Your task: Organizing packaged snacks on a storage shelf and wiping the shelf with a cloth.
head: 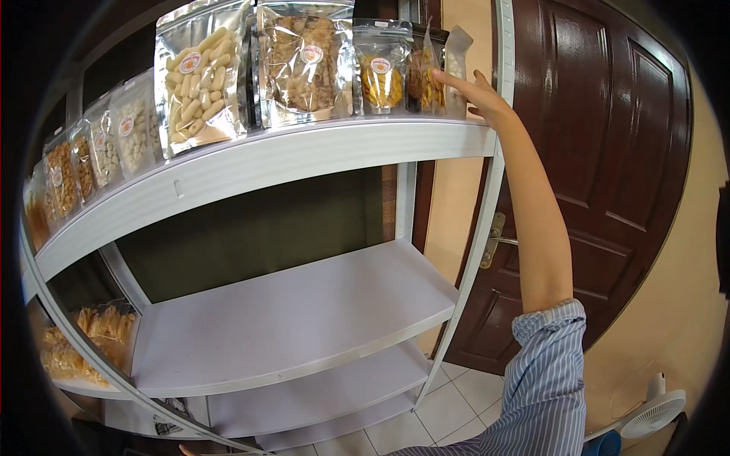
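Observation:
My right hand [485,101] reaches up to the right end of the top shelf with its fingers spread. One fingertip meets or nearly meets a clear pouch of yellow chips [434,94]. Just behind the hand stands a pale, frosted pouch [456,57], partly covered by it. Left of these are another pouch of yellow chips [382,82] and a large silver-edged pouch of brown crisp pieces [302,68]. Only what seems to be a fingertip of my left hand [187,451] shows at the bottom edge; its grip is hidden.
A large pouch of pale finger-shaped snacks [199,85] and several smaller pouches [104,148] line the white metal rack [319,142]. Bagged snacks [91,347] lie at lower left. A brown door [593,114] stands right of the rack, and a white fan [653,413] is at lower right.

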{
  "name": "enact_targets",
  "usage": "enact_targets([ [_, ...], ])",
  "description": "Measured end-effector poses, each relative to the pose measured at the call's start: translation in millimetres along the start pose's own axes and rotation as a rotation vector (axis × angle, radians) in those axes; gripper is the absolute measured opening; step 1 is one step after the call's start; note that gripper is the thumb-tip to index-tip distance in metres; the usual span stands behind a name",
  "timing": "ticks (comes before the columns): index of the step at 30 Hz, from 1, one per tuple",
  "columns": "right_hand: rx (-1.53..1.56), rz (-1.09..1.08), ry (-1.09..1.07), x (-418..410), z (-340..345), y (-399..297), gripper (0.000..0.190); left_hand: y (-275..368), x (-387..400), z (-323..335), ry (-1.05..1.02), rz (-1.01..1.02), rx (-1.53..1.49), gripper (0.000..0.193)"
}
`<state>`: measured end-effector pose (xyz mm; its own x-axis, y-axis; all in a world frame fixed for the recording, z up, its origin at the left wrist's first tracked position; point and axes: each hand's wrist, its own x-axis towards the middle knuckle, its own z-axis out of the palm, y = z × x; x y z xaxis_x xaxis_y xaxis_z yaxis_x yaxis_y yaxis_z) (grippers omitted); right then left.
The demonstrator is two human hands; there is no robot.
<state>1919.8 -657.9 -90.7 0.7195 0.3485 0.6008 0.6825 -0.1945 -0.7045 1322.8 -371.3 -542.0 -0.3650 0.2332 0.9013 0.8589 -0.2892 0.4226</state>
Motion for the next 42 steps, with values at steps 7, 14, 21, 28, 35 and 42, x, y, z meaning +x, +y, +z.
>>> enact_targets([
  [7, -0.003, 0.080, 0.056, 26.5, 14.0, 11.2, 0.125, -0.5, -6.0, -25.9, -0.042, -0.300, -0.227, 0.066],
  [14, -0.035, -0.005, 0.091, 35.3, 13.9, 11.0, 0.103, 17.7, -5.1, -26.2, -0.098, -0.349, -0.292, 0.066],
  [21, 0.057, -0.008, -0.065, 54.8, 12.4, 28.2, 0.061, 21.5, -9.4, -15.5, -0.067, -0.231, -0.207, 0.070],
  [28, 0.145, -0.059, -0.181, 36.8, 9.7, 18.1, 0.068, 50.8, 2.0, -17.0, -0.132, -0.221, -0.364, 0.060],
  [35, 0.058, -0.194, -0.200, 17.4, 19.0, -8.5, 0.074, 58.1, 7.6, -0.2, -0.167, -0.102, -0.422, 0.065],
  [42, -0.003, -0.162, -0.023, 30.8, 27.9, -0.6, 0.070, 84.7, 3.7, -4.0, -0.232, -0.205, -0.413, 0.070],
])
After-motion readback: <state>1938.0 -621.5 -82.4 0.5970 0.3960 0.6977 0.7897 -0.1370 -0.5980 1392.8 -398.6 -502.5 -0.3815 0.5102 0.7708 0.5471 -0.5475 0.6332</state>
